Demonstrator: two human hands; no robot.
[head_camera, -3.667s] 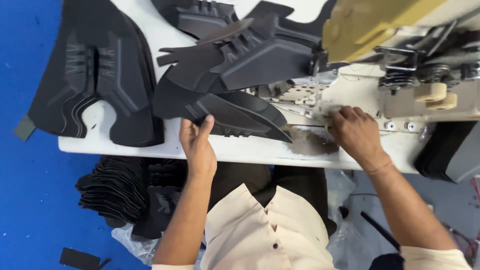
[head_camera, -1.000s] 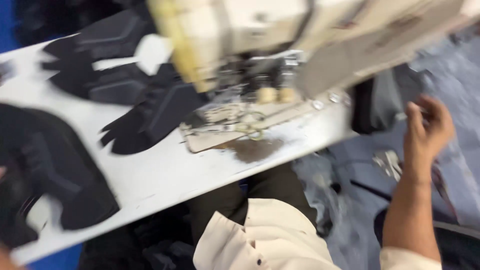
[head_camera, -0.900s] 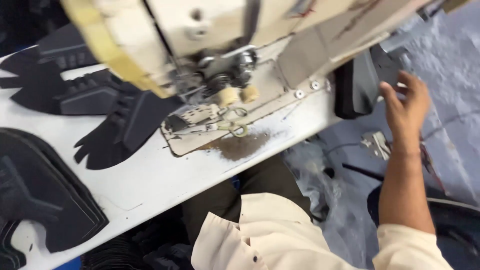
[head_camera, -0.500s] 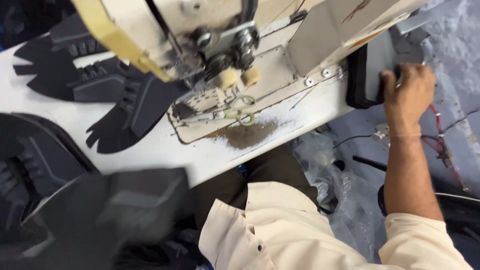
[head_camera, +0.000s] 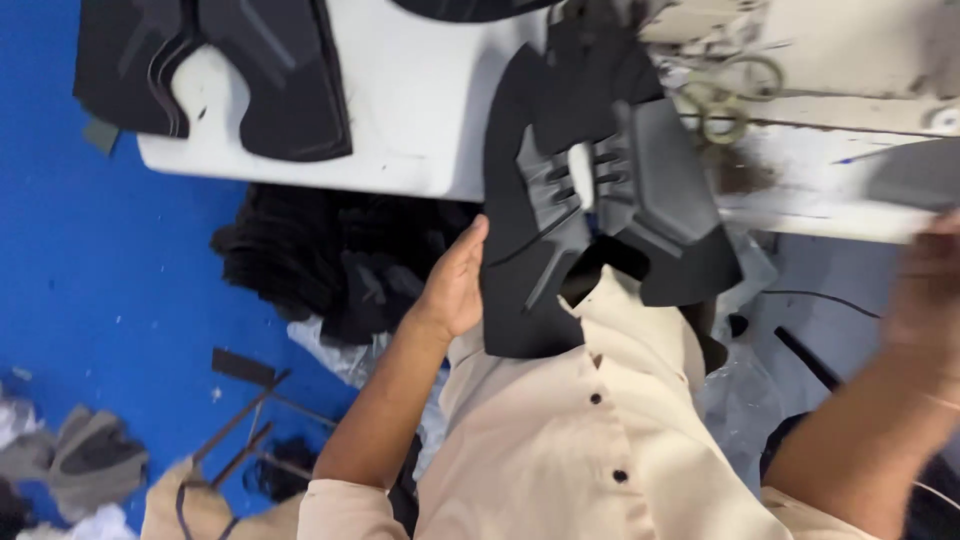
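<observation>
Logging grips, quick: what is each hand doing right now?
Left hand: holding the black shoe upper piece by its edge.
Right hand: blurred, cannot tell.

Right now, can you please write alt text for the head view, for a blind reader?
The left hand holds up a flat black shoe-upper piece over the white table. The right hand is blurred at the table edge.
</observation>
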